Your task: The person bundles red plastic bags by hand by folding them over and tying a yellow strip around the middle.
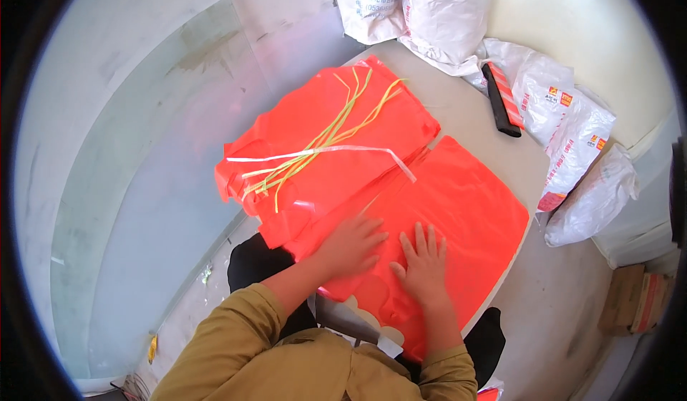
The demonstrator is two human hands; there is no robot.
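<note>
Two flat stacks of red plastic sheeting, perhaps bags, lie side by side on the table. My left hand (349, 246) lies flat near the seam between them, fingers stretched out and slightly blurred. On the near right stack (465, 208), my right hand (424, 266) presses down with its fingers spread. Neither hand holds anything. Across the far left stack (286, 125) run several loose yellow strips (325, 137) and one white strip (361, 147). The right stack's near edge hangs toward my lap in uneven folds.
White woven sacks (444, 14) crowd the far side of the beige table (458, 107). A black and red-striped object (503, 100) rests by them at the table's edge. Leaning glass panels (164, 172) stand at left. Cardboard boxes (621, 299) sit low on the right.
</note>
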